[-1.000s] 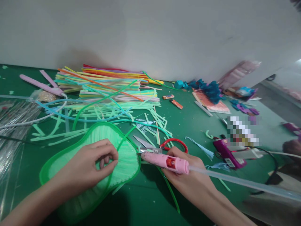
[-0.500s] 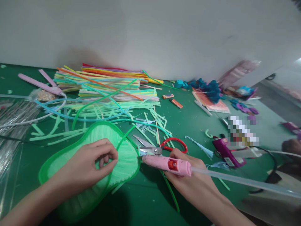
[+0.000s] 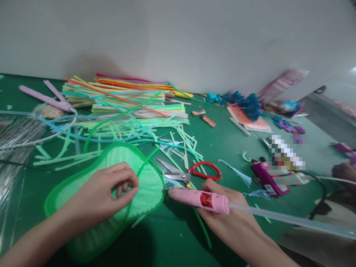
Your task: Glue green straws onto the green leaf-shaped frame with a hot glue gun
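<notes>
A light green, pleated shape with a darker green fuzzy rim (image 3: 148, 159) lies in front of me. Over it, my left hand (image 3: 118, 189) is closed, with thumb and fingertips pinching a green pipe cleaner (image 3: 147, 160) that crosses the pleats. My right hand (image 3: 222, 200) grips a pink hot glue gun (image 3: 191, 198) with a long clear glue stick (image 3: 278, 217) running out of its back. The gun's nozzle meets the right edge of the rim. Just behind the gun, red-handled scissors (image 3: 204, 171) lie with their blades apart.
Bundles of coloured pipe cleaners (image 3: 125, 100) and cut green pieces lie behind the shape. A lilac hair straightener (image 3: 46, 98) sits at the left. To the right are blue tassels (image 3: 236, 173), a purple box (image 3: 269, 180) and dark blue flowers (image 3: 250, 105).
The glue gun and my right hand have shifted slightly down and to the right, its nozzle still by the rim. My left hand stays almost where it was.
</notes>
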`<control>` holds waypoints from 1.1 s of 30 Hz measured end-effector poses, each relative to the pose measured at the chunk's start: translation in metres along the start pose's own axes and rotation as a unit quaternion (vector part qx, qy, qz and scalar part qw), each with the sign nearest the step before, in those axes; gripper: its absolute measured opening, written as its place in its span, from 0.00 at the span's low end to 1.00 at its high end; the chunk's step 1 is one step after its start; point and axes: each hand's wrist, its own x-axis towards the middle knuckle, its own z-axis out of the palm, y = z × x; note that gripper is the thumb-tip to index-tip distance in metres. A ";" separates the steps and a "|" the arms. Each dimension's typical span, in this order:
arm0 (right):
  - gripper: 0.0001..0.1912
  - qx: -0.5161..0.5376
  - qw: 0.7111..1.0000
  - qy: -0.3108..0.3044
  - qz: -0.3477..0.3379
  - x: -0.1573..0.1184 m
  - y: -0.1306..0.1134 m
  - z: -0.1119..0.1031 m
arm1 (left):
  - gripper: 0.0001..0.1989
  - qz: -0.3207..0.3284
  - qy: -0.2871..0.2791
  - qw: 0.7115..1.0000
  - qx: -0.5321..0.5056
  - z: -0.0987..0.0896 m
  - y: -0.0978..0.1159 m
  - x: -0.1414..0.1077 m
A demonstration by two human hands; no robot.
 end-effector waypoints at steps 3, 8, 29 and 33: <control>0.13 -0.012 1.000 0.008 -0.025 -0.001 0.000 -0.001 | 0.08 0.004 0.001 1.000 0.001 0.000 0.000 0.000; 0.13 -0.023 0.998 0.009 -0.057 0.000 -0.001 -0.003 | 0.09 0.003 0.004 1.000 0.006 0.001 0.000 0.000; 0.08 0.041 0.999 0.035 -0.004 0.000 0.007 -0.020 | 0.08 0.000 -0.004 1.000 -0.003 -0.001 0.001 0.001; 0.13 -0.112 0.986 0.119 -0.027 0.025 0.043 -0.040 | 0.08 0.001 -0.002 1.000 -0.006 -0.001 0.002 0.000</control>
